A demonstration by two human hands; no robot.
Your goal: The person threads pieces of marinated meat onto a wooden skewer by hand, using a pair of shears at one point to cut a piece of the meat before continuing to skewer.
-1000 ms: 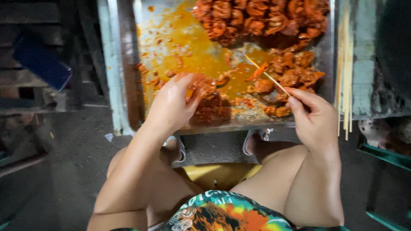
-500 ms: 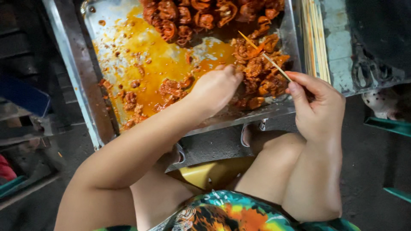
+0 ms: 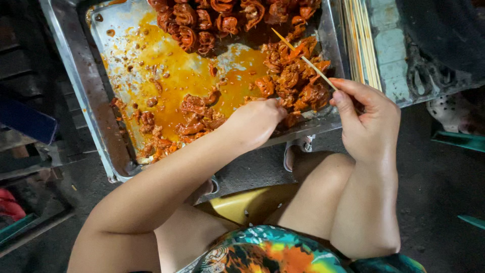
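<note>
Skewer [image 3: 308, 61] of pale bamboo sits pinched between the thumb and fingers of my right hand [image 3: 366, 124], its sharp tip slanting toward eleven o'clock over the heap of marinated meat pieces [image 3: 298, 83] at the tray's near right corner. My left hand [image 3: 255, 121] reaches in from seven o'clock, fingers curled down at that heap's near edge; its fingertips are hidden, so I cannot tell whether it has closed on a piece or only rests there. Both hands are just beside each other, the meat between them.

The metal tray [image 3: 81, 86] is shallow and smeared with orange sauce [image 3: 172, 71], with a smaller clump of meat at nine o'clock from my left hand and a row of coiled pieces [image 3: 222, 15] along the far edge at twelve. At two o'clock from my right hand a bundle of bare skewers [image 3: 359, 43] lies beside the tray's rim. Below, at six o'clock, my knees frame a yellow stool [image 3: 252, 205].
</note>
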